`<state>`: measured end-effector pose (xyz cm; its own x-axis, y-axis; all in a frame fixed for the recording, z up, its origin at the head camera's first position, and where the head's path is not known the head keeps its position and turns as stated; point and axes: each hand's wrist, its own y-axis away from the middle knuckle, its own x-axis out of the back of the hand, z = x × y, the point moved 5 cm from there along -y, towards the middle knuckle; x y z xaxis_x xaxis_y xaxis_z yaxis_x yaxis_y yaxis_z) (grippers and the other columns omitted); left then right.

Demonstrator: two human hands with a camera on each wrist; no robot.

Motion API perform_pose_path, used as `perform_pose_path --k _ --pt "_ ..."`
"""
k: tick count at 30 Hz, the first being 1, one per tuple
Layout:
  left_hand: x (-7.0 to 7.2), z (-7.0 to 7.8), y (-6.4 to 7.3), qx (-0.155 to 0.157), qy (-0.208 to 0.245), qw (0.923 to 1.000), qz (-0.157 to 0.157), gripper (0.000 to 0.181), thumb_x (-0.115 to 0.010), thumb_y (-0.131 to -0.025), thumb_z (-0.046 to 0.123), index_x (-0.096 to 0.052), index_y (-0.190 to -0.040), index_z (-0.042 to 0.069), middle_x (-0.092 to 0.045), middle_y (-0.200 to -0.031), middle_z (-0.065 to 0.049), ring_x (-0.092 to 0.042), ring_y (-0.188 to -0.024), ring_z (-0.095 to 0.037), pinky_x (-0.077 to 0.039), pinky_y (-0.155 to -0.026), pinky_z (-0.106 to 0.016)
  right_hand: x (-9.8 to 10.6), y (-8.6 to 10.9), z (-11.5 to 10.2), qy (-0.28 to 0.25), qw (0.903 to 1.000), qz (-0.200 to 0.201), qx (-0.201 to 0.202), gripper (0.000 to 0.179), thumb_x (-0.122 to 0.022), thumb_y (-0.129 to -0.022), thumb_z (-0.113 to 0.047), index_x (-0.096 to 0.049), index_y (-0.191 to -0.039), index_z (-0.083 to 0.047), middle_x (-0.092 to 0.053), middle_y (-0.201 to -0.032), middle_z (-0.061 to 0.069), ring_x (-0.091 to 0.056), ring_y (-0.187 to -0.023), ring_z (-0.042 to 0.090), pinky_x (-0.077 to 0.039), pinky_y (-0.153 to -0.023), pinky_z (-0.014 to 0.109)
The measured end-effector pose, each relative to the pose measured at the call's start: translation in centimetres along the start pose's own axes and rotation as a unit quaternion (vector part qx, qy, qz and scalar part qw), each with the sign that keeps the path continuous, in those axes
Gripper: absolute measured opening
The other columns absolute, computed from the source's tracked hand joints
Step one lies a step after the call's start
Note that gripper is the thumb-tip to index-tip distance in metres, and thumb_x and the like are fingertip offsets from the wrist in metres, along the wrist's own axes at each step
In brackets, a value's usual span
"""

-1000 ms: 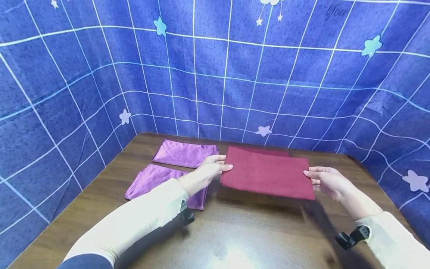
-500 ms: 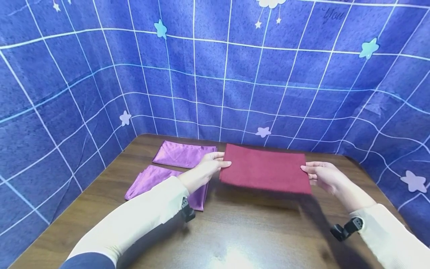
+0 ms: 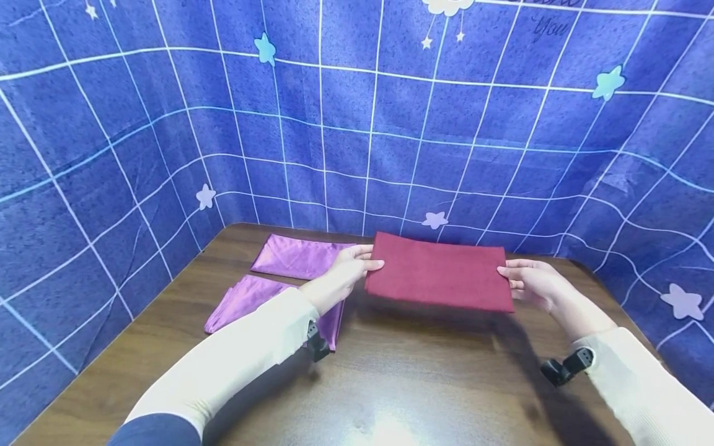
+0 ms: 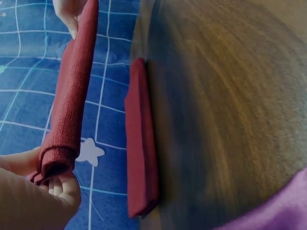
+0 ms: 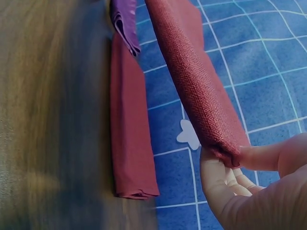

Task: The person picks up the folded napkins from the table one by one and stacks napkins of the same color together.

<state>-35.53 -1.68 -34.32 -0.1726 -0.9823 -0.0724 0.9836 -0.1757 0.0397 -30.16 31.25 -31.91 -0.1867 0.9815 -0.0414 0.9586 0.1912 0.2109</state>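
A folded dark red cloth [image 3: 440, 272] is stretched level between the two hands, raised off the tabletop. My left hand [image 3: 347, 271] pinches its left end, thumb on top and fingers beneath. At the opposite end, my right hand [image 3: 533, 284] grips the edge the same way. Both wrist views show the rolled, layered fold of this cloth held by thumb and fingers. Another folded dark red cloth [image 4: 140, 148] lies on the table near its back edge. In the head view the held cloth hides it; the right wrist view shows this second cloth [image 5: 132, 129] too.
Two folded shiny purple cloths lie at the left: one at the back [image 3: 298, 255], the other in front [image 3: 248, 298], partly under the left forearm. The brown wooden table [image 3: 424, 378] meets a blue gridded curtain [image 3: 346, 148] behind and at the sides.
Both hands have moved the held cloth away toward the back of the table, its right end also a little leftward. It now covers the second red cloth in the head view.
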Motion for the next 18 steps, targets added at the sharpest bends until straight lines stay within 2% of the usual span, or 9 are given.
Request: perform_pose_path --k 5,11,15,18 --pt "0.0 0.1 -0.6 -0.005 0.019 0.9997 0.011 0.047 -0.065 -0.083 -0.007 -0.056 -0.129 -0.005 -0.065 -0.120 -0.023 -0.062 -0.070 -0.005 -0.051 -0.063 -0.017 0.2 -0.7 -0.3 0.001 1.0000 -0.009 0.000 0.006 -0.060 -0.093 -0.008 -0.057 -0.095 -0.012 -0.069 -0.078 -0.005 -0.066 -0.071 0.007 -0.059 -0.070 0.027" --pt "0.2 0.2 -1.1 0.003 0.028 0.9995 0.017 0.048 -0.066 -0.083 -0.007 -0.056 -0.130 -0.003 -0.064 -0.123 -0.023 -0.063 -0.066 -0.005 -0.055 -0.059 -0.019 -0.1 -1.1 -0.5 -0.013 0.9997 0.012 -0.018 0.015 -0.054 -0.095 -0.004 -0.045 -0.107 -0.004 -0.067 -0.078 -0.004 -0.066 -0.071 0.008 -0.059 -0.070 0.028" --pt "0.4 0.3 -1.5 0.010 0.010 0.9995 0.029 0.049 -0.069 -0.082 -0.003 -0.059 -0.129 0.003 -0.065 -0.123 -0.019 -0.061 -0.061 -0.003 -0.046 -0.047 -0.015 -0.3 -1.5 -0.6 -0.010 0.9995 0.017 -0.026 0.015 -0.052 -0.097 -0.003 -0.043 -0.109 -0.003 -0.066 -0.076 -0.005 -0.064 -0.069 0.007 -0.058 -0.068 0.027" --pt "0.5 0.5 -2.0 0.006 0.009 0.9994 0.033 0.049 -0.070 -0.082 -0.003 -0.059 -0.130 0.003 -0.066 -0.123 -0.019 -0.060 -0.061 -0.003 -0.044 -0.046 -0.015 -0.2 -1.8 -0.8 0.006 0.9995 0.020 -0.022 0.016 -0.051 -0.097 -0.003 -0.042 -0.109 -0.002 -0.065 -0.074 -0.006 -0.063 -0.066 0.005 -0.058 -0.067 0.025"
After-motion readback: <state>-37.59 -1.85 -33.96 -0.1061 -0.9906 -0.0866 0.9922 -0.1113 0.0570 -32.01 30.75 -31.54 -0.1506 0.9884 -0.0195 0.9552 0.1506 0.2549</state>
